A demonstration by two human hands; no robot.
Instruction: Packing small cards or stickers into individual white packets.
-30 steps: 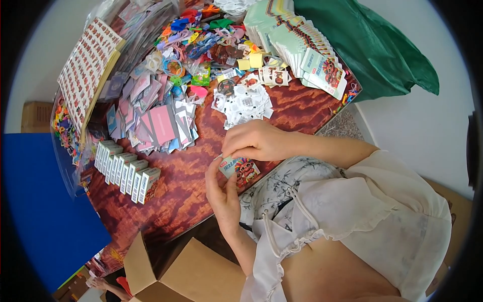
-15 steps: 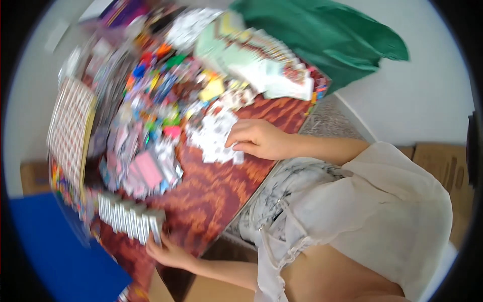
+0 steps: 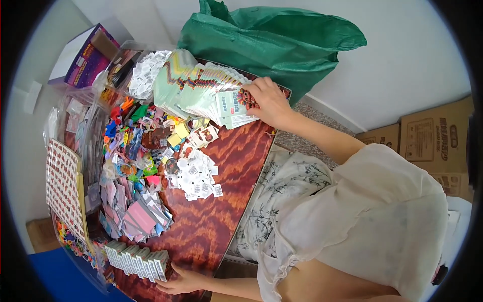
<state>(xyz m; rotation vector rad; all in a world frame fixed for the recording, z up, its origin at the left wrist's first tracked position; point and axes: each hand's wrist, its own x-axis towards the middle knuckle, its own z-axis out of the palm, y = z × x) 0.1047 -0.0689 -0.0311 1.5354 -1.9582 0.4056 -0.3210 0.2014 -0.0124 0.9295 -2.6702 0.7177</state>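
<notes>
At the top of the table, my right hand [image 3: 270, 100] has its fingers curled over the edge of the top light-green printed card packet [image 3: 229, 108]. More such packets [image 3: 188, 85] lie fanned in an overlapping row to its left. My left hand [image 3: 183, 281] is low in the view, at the end of a row of small, thin white-and-grey boxes [image 3: 137, 261] standing side by side. Its finger and thumb are spread at the end box's corner and touch it. Between the hands lies a loose pile of white printed slips [image 3: 195, 176].
Colourful small trinkets [image 3: 133, 133] and a heap of pink and grey packets [image 3: 133, 214] cover the table's left side. Clear plastic bins [image 3: 83, 123], a sticker sheet [image 3: 63, 186] and a purple box [image 3: 85, 58] stand behind. A green bag [image 3: 282, 45] stands beyond the table; cartons [image 3: 430, 133] are at right.
My right hand has moved up from the white slips to the green card packets and now grips one. My left hand stays by the end of the box row. The whole view has shifted.
</notes>
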